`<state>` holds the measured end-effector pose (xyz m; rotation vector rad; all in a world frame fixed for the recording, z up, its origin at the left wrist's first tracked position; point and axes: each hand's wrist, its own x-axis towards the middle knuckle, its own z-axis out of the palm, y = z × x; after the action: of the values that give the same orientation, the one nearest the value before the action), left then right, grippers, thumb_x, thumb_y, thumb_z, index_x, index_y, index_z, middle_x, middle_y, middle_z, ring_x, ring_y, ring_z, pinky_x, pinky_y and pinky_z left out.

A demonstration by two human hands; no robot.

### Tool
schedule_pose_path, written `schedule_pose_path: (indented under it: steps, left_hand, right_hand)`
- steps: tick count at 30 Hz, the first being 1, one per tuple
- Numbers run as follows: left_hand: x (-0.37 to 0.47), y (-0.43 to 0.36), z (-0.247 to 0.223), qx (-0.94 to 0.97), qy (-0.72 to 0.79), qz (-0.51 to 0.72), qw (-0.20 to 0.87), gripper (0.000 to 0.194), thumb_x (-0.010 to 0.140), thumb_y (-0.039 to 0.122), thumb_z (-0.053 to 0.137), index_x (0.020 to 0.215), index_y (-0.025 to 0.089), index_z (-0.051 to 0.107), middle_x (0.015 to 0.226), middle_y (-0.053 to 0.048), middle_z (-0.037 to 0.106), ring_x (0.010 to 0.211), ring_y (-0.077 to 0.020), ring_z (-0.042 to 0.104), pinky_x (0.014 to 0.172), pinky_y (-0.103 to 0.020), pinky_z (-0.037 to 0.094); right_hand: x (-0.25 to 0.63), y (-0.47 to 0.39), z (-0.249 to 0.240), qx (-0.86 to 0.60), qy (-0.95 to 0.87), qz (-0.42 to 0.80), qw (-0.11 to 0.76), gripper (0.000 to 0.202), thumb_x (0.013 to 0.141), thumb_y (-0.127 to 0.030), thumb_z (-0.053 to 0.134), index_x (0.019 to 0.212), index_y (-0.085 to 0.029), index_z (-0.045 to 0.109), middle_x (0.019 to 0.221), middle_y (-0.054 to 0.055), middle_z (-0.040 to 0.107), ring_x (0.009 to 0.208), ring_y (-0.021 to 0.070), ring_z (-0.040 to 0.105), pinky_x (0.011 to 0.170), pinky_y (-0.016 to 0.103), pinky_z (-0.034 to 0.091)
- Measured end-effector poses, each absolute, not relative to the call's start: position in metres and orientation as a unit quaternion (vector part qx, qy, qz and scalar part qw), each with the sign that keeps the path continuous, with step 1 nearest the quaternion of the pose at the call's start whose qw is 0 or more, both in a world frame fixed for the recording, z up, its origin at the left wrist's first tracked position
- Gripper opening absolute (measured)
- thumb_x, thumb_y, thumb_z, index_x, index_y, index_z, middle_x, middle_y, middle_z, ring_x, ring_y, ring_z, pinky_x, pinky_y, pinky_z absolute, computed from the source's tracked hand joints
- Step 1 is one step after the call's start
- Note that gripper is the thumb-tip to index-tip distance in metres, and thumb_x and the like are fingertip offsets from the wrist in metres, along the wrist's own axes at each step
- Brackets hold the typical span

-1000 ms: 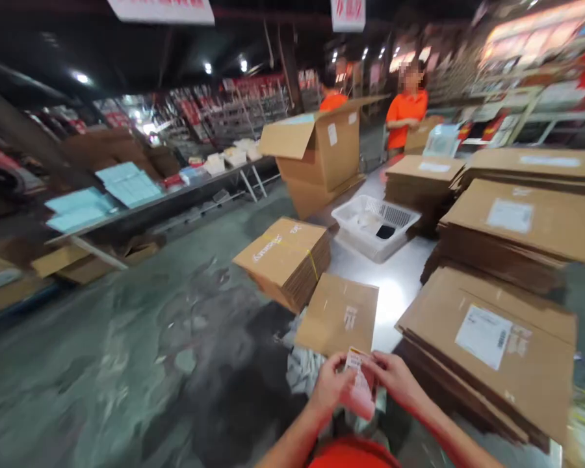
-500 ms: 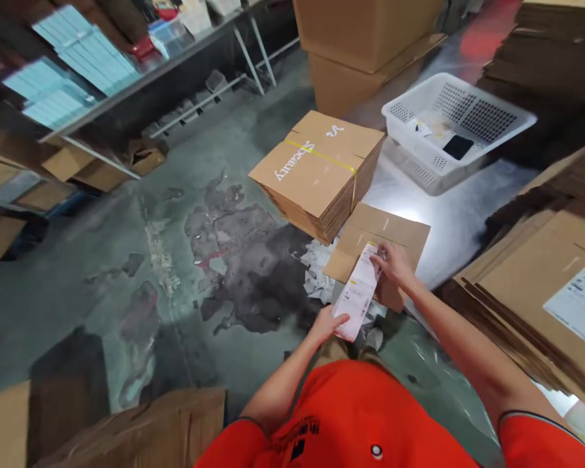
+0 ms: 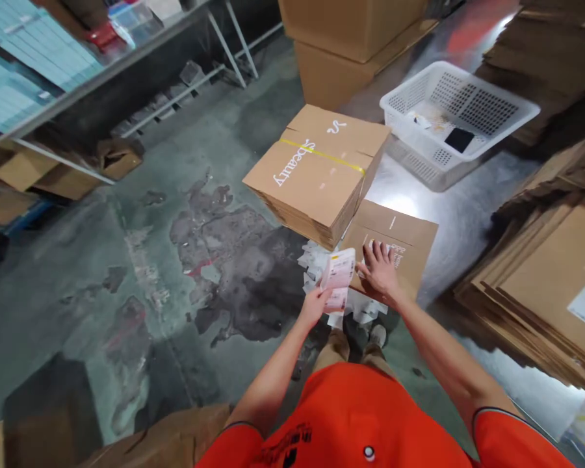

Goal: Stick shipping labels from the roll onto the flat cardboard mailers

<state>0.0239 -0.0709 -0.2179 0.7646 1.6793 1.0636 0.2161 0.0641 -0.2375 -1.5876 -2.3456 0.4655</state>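
Observation:
My left hand [image 3: 314,307] is closed on a strip of printed shipping labels [image 3: 338,276], which hangs bent in front of the table edge. My right hand [image 3: 381,274] lies spread and flat on a folded cardboard carton [image 3: 416,244]. Part of a white label shows around its fingers; the rest is hidden beneath them. Just beyond the carton sits a stack of flat cartons [image 3: 316,175] marked "beauty", bound with a yellow strap.
A white plastic basket [image 3: 461,153] holding a dark flat item stands on the metal table [image 3: 394,188]. Stacked cardboard [image 3: 541,279] fills the right side. White paper scraps [image 3: 314,260] lie below the table edge. A long bench [image 3: 127,68] stands across the floor.
My right hand has left the label strip and now lies flat on the carton over a label. My left hand has moved slightly left with the strip. The view has shifted right.

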Motion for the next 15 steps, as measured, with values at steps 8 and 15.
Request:
schedule_pose_path:
  steps: [8,15]
  left_hand:
    - [0.038,-0.040,-0.207,0.382,0.660,0.422,0.491,0.028,0.070,0.039,0.071,0.082,0.015,0.076,0.111,-0.012,0.070,0.106,-0.0277,0.063,0.092,-0.035,0.048]
    - [0.094,-0.050,-0.178,0.347,0.629,0.432,0.545,0.040,0.066,0.050,0.073,0.079,0.013,0.074,0.073,-0.005,0.072,0.068,-0.0197,0.064,0.065,-0.029,0.051]
  right_hand:
    - [0.309,0.012,-0.228,-0.722,-0.606,0.250,0.220,0.054,0.085,-0.044,0.046,0.125,-0.009,0.055,0.130,0.023,0.055,0.124,0.0348,0.047,0.104,0.051,0.037]
    - [0.322,-0.006,-0.188,-0.639,-0.620,0.284,0.354,0.057,0.089,-0.042,0.047,0.138,-0.014,0.042,0.140,0.018,0.047,0.125,0.0283,0.049,0.102,0.044,0.042]
